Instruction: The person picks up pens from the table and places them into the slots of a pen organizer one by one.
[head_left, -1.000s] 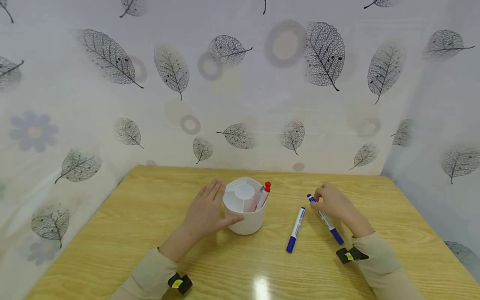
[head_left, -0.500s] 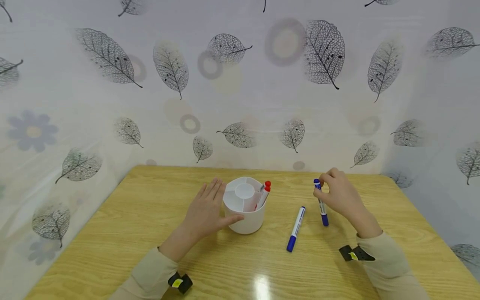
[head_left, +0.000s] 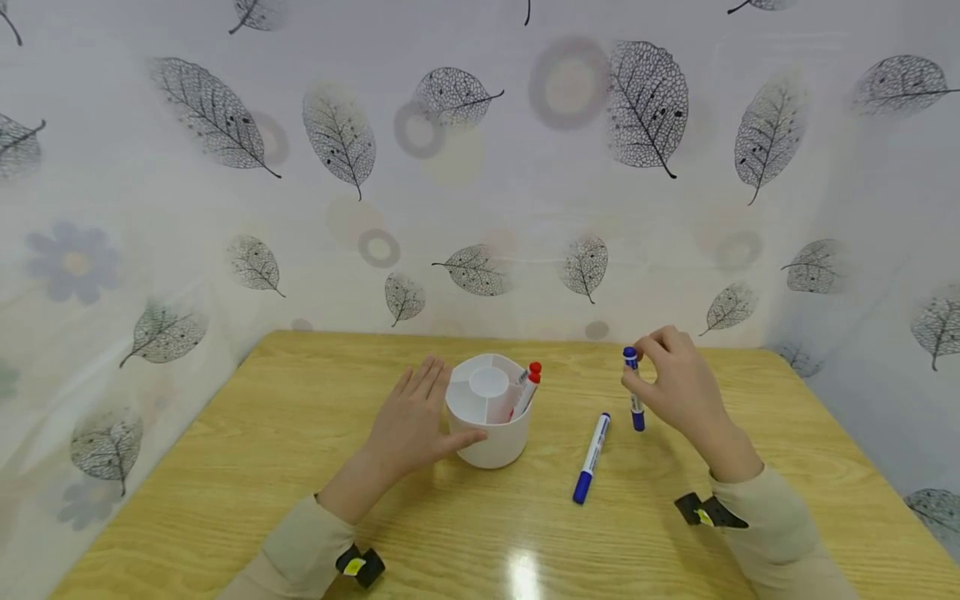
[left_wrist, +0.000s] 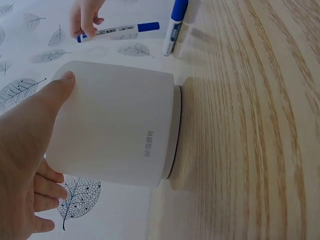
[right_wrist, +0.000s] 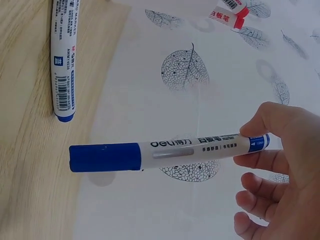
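Observation:
My right hand (head_left: 678, 387) pinches a blue-capped whiteboard marker (right_wrist: 190, 152) near its blue end plug, between thumb and fingers. The marker hangs nearly upright above the table, cap end down. A white round pen holder (head_left: 491, 442) with divided compartments stands upright at mid-table. Against its left side lies my left hand (head_left: 408, 425), fingers straight and thumb spread along the front wall (left_wrist: 65, 82). Red-ended markers (head_left: 527, 393) lean in the holder's right compartment. Between the holder and my right hand, a second blue-capped marker (head_left: 592, 458) lies on the table, cap towards me.
The wooden table (head_left: 465, 533) ends at a back wall covering (head_left: 510, 200) printed with leaves, which also runs along both sides. Each sleeve carries a dark strap (head_left: 360, 567) at the wrist.
My right hand has lifted the blue-capped marker off the table and swung it from slanted to nearly upright, moving up and away from me. My left hand and the holder stay put.

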